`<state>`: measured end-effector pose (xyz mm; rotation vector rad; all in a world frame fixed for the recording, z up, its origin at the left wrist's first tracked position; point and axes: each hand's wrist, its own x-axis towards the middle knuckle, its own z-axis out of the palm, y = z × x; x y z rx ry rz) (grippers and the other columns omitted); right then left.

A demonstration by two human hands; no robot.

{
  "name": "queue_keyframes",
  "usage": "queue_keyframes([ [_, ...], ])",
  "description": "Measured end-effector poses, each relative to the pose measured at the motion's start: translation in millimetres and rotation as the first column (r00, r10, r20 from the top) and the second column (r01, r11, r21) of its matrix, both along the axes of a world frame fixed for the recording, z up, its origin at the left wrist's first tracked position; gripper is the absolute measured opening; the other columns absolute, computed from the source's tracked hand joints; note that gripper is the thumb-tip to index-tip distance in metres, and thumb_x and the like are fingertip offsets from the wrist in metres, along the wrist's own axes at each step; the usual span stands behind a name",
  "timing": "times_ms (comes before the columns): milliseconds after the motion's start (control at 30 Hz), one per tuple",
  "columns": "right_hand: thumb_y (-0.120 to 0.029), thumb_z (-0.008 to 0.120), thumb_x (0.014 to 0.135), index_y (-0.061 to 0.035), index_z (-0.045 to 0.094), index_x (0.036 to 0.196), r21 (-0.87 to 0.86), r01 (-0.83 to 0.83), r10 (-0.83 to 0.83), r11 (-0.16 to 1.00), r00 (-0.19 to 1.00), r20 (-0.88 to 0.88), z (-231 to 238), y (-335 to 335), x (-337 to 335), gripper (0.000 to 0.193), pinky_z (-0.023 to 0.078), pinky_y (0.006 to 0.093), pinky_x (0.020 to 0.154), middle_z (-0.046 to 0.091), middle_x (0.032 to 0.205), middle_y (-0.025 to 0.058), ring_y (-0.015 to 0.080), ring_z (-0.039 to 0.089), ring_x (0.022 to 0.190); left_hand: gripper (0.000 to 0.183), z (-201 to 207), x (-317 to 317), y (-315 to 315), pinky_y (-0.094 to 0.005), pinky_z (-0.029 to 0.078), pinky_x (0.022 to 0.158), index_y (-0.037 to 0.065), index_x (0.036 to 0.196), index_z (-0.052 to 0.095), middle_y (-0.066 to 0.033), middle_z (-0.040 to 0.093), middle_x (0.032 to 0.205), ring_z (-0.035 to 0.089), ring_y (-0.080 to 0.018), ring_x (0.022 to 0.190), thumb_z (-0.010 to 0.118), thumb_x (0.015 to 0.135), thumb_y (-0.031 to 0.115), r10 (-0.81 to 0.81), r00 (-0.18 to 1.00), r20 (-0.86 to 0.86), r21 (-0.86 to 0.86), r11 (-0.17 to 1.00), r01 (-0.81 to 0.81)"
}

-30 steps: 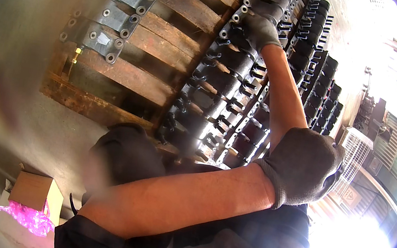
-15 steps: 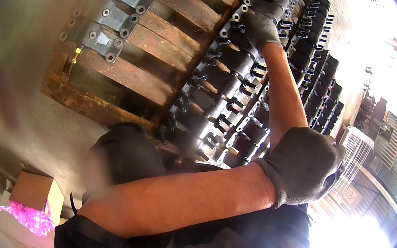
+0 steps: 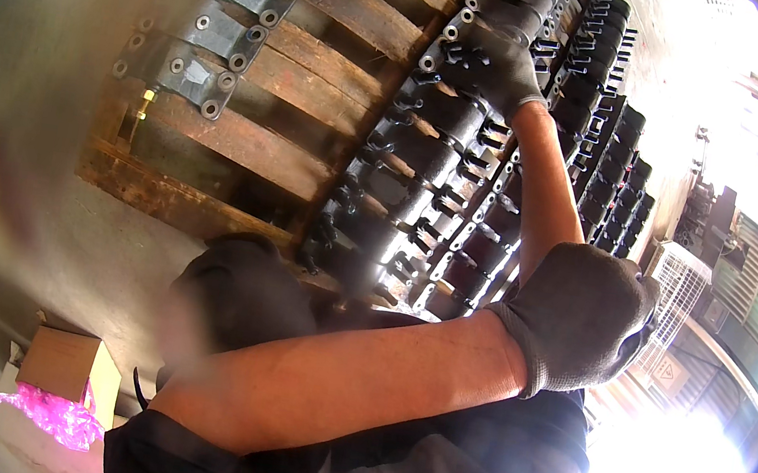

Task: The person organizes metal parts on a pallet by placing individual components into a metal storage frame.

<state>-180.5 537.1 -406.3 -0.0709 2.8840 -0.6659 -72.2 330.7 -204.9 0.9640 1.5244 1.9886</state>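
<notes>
Rows of black cast metal parts [image 3: 423,194] lie on a wooden pallet [image 3: 256,149]. My right hand [image 3: 498,61], in a grey glove, reaches far out and closes over one black metal part [image 3: 465,56] near the top of a row. My left hand [image 3: 579,320], also in a grey glove, is clenched into a fist closer to me, its forearm crossing the view from the lower left. Whether the fist holds anything is hidden. My dark clothing fills the lower edge.
Grey metal castings with bolt holes [image 3: 195,69] lie on the pallet's upper left. A cardboard box [image 3: 61,362] with pink plastic [image 3: 49,413] stands on the concrete floor at lower left. A white grille-like unit [image 3: 678,295] and glare are on the right.
</notes>
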Motion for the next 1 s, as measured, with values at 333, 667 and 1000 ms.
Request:
queue_keyframes([
  [333, -0.018, 0.081, 0.081, -0.0141, 0.074, 0.122, 0.289, -0.09, 0.056, 0.953, 0.991, 0.124, -12, -23, 3, 0.042, 0.057, 0.0382, 0.088, 0.076, 0.105, 0.0124, 0.0303, 0.074, 0.097, 0.023, -2, 2, 2, -0.0447, 0.055, 0.068, 0.003, 0.092, 0.062, -0.0141, 0.068, 0.082, 0.07, -0.0324, 0.075, 0.075, 0.084, 0.021, 0.005, 1.0, -0.012, 0.008, 1.0, -0.004],
  [667, -0.012, 0.068, 0.082, -0.0158, 0.074, 0.107, 0.364, -0.135, 0.078, 0.922, 0.983, 0.165, -32, -16, -2, 0.026, 0.058, 0.0433, 0.089, 0.075, 0.104, 0.0144, 0.035, 0.072, 0.101, 0.022, -3, 5, 5, -0.0445, 0.054, 0.067, 0.004, 0.091, 0.062, -0.0143, 0.067, 0.08, 0.07, -0.0328, 0.073, 0.074, 0.084, 0.02, 0.024, 1.0, -0.005, 0.036, 0.999, -0.024],
  [1000, -0.003, 0.071, 0.078, -0.0152, 0.075, 0.11, 0.229, -0.037, -0.011, 0.973, 0.978, 0.207, -31, -19, -3, 0.035, 0.057, 0.0389, 0.093, 0.076, 0.109, 0.0094, 0.0301, 0.071, 0.106, 0.021, -3, 4, 4, -0.0437, 0.054, 0.068, 0.003, 0.091, 0.063, -0.0152, 0.068, 0.081, 0.07, -0.033, 0.074, 0.075, 0.081, 0.017, 0.004, 1.0, 0.0, 0.032, 0.999, -0.004],
])
